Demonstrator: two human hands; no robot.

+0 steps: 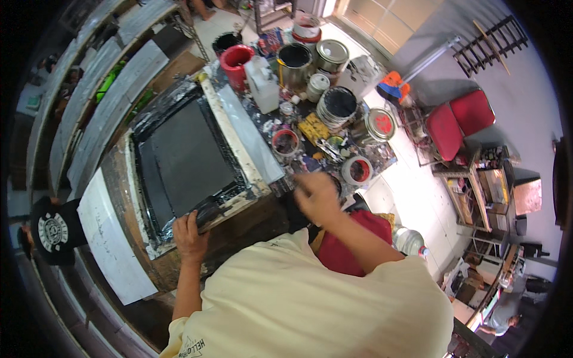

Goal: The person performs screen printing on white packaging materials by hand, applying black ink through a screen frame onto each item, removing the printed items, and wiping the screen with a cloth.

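Note:
A screen printing frame (236, 140) with pale, ink-stained bars lies on the wooden bench in front of me. Its dark grey mesh (188, 155) is bordered by shiny black tape and ink. My left hand (190, 237) is at the near bar, its bent fingers gripping the edge. Just right of those fingers is a dark, ink-covered piece whose kind I cannot make out. My right hand (317, 198) is raised off the frame's near right corner, beside the paint table. Motion blurs its fingers, so whether it holds anything cannot be told.
The stained table at far right bears a red pot (237, 59), a white jug (261, 86), an open can of black ink (338, 104) and several other cans. A white board (110, 238) lies left of the frame. Red chairs (447, 128) stand farther right. Long shelves curve along the left.

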